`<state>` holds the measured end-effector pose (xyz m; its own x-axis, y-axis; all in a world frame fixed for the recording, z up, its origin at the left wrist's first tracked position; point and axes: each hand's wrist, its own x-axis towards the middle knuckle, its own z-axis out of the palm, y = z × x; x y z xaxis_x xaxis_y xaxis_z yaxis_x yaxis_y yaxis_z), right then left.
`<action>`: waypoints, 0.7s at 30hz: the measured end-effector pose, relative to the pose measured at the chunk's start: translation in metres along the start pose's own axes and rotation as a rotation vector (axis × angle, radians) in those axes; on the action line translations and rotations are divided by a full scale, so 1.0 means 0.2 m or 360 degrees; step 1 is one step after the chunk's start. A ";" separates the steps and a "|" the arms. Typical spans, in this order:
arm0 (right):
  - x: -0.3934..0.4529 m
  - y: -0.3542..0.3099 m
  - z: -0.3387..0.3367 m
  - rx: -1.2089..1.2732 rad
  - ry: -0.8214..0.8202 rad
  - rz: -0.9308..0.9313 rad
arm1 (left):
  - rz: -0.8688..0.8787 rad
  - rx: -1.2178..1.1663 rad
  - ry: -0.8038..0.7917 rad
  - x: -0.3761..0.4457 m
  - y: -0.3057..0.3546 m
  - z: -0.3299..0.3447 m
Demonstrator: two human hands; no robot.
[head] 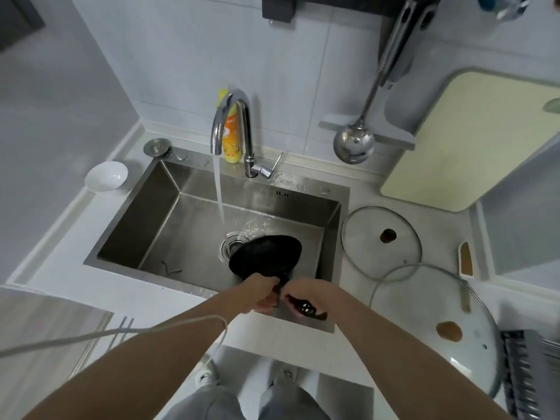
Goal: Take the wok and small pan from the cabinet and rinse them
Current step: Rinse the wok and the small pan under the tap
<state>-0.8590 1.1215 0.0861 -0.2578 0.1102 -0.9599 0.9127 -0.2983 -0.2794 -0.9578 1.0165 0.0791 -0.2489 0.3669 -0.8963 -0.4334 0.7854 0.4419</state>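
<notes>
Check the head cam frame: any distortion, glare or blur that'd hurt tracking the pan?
Head view: strong wide-angle bending, counter edges and cutting board curve near the borders. Light is even and soft; bright reflections only on the faucet and ladle. The small pan reads as a near-featureless black shape. Forearms and frame edges look slightly soft.

Both hands (pixel 266 294) grip the pan (pixel 266 255) handle; drain (pixel 232 244) just beyond-left, lids (pixel 381 242) right, faucet (pixel 231 122) far beyond.

Bright, even light; glare on faucet (pixel 231 122) and ladle (pixel 354 144); wide-angle bending at edges; slight softness.
</notes>
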 end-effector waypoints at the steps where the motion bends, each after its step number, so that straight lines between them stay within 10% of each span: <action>1: -0.02 -0.05 0.02 0.0134 -0.0010 0.0018 | -0.0020 -0.0043 -0.0022 -0.02 0.02 -0.02; 14: -0.17 -0.35 0.31 0.0468 -0.0229 -0.0351 | 0.0077 -0.0511 -0.0142 -0.13 0.13 -0.38; 21: -0.06 -0.39 0.35 -0.0058 -0.0166 -0.0796 | 0.0166 -0.0551 0.0106 -0.10 0.16 -0.50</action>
<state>-0.9503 1.0766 0.1182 -0.6945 0.1350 -0.7067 0.6795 -0.1996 -0.7060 -1.0529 0.9857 0.1148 -0.3584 0.3940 -0.8464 -0.6671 0.5261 0.5274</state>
